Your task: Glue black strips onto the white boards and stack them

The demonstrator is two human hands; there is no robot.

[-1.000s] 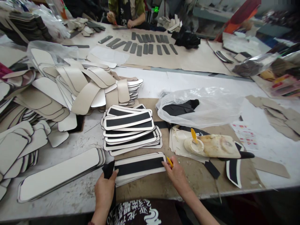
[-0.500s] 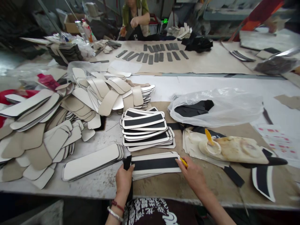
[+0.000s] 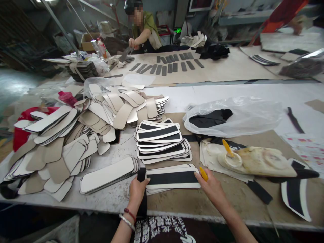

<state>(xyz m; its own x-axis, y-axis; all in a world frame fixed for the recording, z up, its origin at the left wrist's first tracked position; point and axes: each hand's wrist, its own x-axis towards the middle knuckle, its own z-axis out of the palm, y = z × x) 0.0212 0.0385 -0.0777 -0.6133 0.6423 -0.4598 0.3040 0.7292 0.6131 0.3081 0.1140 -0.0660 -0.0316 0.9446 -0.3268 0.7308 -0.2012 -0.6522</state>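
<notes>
In front of me lies a small stack of long white pieces, the top white piece (image 3: 174,185) carrying a black strip (image 3: 173,177) along its middle. My left hand (image 3: 138,190) is closed round a black band (image 3: 141,174), which stands up above the fingers and hangs below them; its thumb touches the stack's left end. At the right end, my right hand (image 3: 212,187) has its thumb on the top piece. A yellow tool (image 3: 203,173) is tucked in that closed hand, most of it hidden. Just behind is a taller stack of black-and-white pieces (image 3: 159,135).
Plain white pieces (image 3: 107,173) are stacked at left, beside a large heap of beige pieces (image 3: 55,155). A stained white pot (image 3: 229,160) with a yellow spatula (image 3: 227,148) stands right. Behind it lies a plastic bag (image 3: 255,114). Across the table a person (image 3: 145,30) handles dark pieces.
My view has tilted up and turned slightly left. Both hands remain at the ends of the top piece. The person opposite has leaned toward the left side with arms extended.
</notes>
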